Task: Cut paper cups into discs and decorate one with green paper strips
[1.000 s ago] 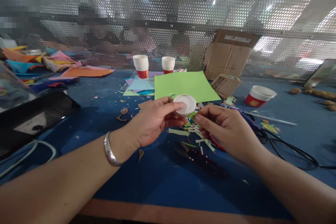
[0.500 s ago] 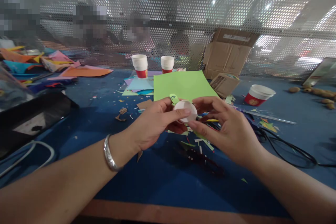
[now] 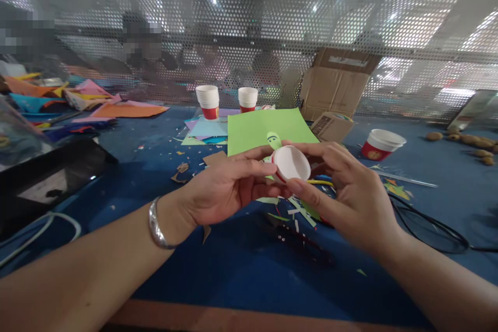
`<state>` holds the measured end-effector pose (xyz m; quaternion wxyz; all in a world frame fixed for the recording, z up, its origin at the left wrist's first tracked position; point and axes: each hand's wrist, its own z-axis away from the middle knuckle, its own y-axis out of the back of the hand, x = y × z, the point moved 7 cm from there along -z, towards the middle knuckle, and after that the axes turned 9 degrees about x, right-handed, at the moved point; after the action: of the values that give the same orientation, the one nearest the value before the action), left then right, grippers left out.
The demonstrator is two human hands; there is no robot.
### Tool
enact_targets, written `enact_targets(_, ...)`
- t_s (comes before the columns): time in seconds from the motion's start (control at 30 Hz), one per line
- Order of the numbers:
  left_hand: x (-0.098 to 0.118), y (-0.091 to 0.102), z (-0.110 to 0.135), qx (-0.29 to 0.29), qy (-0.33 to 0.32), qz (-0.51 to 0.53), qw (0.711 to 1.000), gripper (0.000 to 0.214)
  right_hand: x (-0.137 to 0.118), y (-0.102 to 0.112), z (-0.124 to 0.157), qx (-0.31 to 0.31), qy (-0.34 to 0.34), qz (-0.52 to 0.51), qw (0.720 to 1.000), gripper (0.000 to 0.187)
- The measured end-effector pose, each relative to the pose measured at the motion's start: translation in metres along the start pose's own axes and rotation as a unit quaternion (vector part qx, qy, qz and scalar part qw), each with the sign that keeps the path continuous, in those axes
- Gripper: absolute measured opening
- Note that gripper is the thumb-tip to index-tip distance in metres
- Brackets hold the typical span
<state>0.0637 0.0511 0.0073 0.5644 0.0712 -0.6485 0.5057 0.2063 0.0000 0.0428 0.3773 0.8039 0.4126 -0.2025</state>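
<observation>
"How's the table (image 3: 218, 270)?"
"Blue, strewn with paper scraps (image 3: 303, 213); a perforated screen (image 3: 233, 5) stands behind its far edge."
"And the paper cup (image 3: 292, 163)?"
"Held up midway between near and far edges, left hand (image 3: 227, 181) pinching its side, right hand (image 3: 352, 194) pinching its rim."

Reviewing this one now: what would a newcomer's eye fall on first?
Probably the small white cup near the centre, held between the left hand and right hand, with a green cutout bearing a drawn face showing just above its rim. The bright green sheet behind them would likely come next, then the silver bracelet on the left wrist.
</observation>
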Motion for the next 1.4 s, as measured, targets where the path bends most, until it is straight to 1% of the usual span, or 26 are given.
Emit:
enact_targets(0.1, -0.001, 0.001, 0.002, 0.005, 0.005, 0.013, 1.0, 0.029, -0.003, 0.003, 0.0, 0.01, 0.014, -0.012, 1.0, 0.044)
enact_targets(0.17, -0.003, 0.0, 0.003, -0.002, 0.005, 0.016, 1.0, 0.03, -0.005, 0.004, 0.0, 0.013, 0.019, -0.013, 1.0, 0.044)
enact_targets(0.27, -0.004, -0.003, 0.002, -0.02, -0.01, 0.007, 1.0, 0.024, -0.006, 0.004, -0.001, 0.016, 0.019, -0.012, 1.0, 0.04)
enact_targets(0.33, -0.003, -0.003, 0.001, -0.02, -0.021, 0.0, 1.0, 0.022, -0.007, 0.004, -0.002, 0.017, 0.014, -0.019, 1.0, 0.039)
enact_targets(0.57, -0.005, 0.0, 0.0, -0.033, -0.018, -0.02, 0.999, 0.027, -0.008, 0.002, 0.001, 0.0, 0.015, -0.044, 0.999, 0.033)
enact_targets(0.73, -0.01, 0.001, 0.0, -0.053, -0.009, -0.037, 0.998, 0.032, -0.006, 0.0, 0.002, -0.014, -0.005, -0.087, 0.996, 0.033)
enact_targets(0.93, -0.011, -0.002, 0.0, -0.077, -0.007, -0.028, 0.997, 0.039, -0.007, 0.001, 0.002, -0.01, -0.006, -0.091, 0.996, 0.033)
enact_targets(1.03, -0.011, -0.001, -0.001, -0.069, -0.005, -0.016, 0.997, 0.036, -0.005, 0.001, 0.002, -0.004, -0.008, -0.087, 0.996, 0.033)
enact_targets(1.17, -0.001, 0.0, -0.004, -0.05, -0.026, 0.021, 0.998, 0.026, 0.001, 0.004, 0.002, 0.036, -0.049, -0.087, 0.994, 0.039)
enact_targets(1.23, 0.006, 0.003, -0.005, -0.03, -0.036, 0.04, 0.998, 0.026, 0.003, 0.005, 0.002, 0.047, -0.08, -0.089, 0.992, 0.037)
enact_targets(1.33, 0.014, 0.007, -0.005, 0.001, -0.04, 0.056, 0.998, 0.031, 0.004, -0.002, 0.003, 0.015, -0.123, -0.093, 0.988, 0.031)
enact_targets(1.4, 0.016, 0.007, -0.004, 0.0, -0.038, 0.059, 0.998, 0.034, 0.005, -0.009, 0.004, -0.021, -0.143, -0.102, 0.984, 0.03)
